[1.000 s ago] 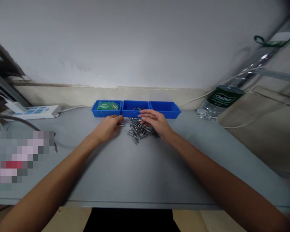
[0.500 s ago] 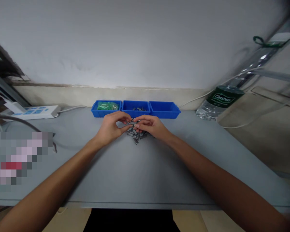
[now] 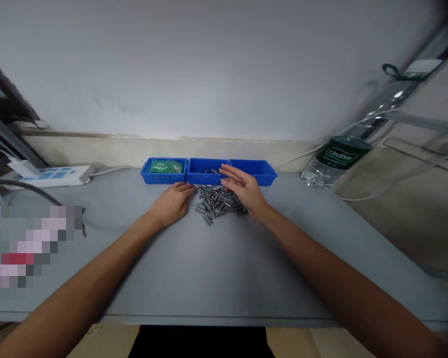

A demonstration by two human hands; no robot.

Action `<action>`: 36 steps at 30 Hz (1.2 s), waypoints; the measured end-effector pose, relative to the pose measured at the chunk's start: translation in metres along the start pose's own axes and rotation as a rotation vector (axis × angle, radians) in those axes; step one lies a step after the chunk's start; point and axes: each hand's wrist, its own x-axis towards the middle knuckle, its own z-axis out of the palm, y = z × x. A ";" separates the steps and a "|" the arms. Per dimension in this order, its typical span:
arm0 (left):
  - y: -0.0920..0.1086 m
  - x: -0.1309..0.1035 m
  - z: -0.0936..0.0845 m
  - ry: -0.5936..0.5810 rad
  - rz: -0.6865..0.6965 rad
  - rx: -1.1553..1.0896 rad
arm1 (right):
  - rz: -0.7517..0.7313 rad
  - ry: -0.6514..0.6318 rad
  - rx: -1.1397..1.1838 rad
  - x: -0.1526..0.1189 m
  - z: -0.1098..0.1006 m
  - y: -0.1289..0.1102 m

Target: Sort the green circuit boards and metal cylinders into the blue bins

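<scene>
A pile of small grey metal pieces [image 3: 217, 200], some thin and some thicker, lies on the table between my hands. My left hand [image 3: 172, 205] rests on the tabletop at the pile's left side, fingers lying loosely together and pointing at the pieces; nothing shows in it. Above the pile's right side is my right hand [image 3: 245, 191], open, with fingers stretched toward the middle blue bin [image 3: 206, 178] and covering part of its right end. A few small metal pieces [image 3: 211, 171] lie inside that bin.
The left blue bin [image 3: 164, 179] holds a green packet [image 3: 163, 165] with metal pieces. A right blue bin [image 3: 265, 175] adjoins the middle one. A power strip [image 3: 63, 175] stands left, a large water bottle [image 3: 338, 159] right. A pixelated patch covers the table's left side.
My hands have parted from above the pile, uncovering it. The left moved down to the table at its left; the right opened and reached toward the middle bin. The view shifted slightly.
</scene>
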 end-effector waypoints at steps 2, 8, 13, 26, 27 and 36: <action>-0.001 0.000 0.000 -0.023 0.012 0.011 | -0.054 0.000 -0.055 0.001 -0.002 0.000; 0.005 0.003 -0.001 0.033 -0.007 -0.022 | -0.208 -0.004 -0.464 -0.003 0.003 0.001; 0.004 0.006 0.005 0.043 0.013 -0.065 | -0.205 -0.123 -0.765 0.012 0.018 -0.006; 0.003 0.003 0.008 0.033 0.013 -0.106 | -0.154 -0.465 -1.269 0.042 0.041 -0.041; 0.003 0.004 0.007 0.039 0.005 -0.117 | -0.160 -0.446 -1.243 0.042 0.039 -0.042; 0.028 0.013 -0.010 0.234 -0.291 -0.747 | 0.029 -0.200 -0.095 0.005 0.004 -0.027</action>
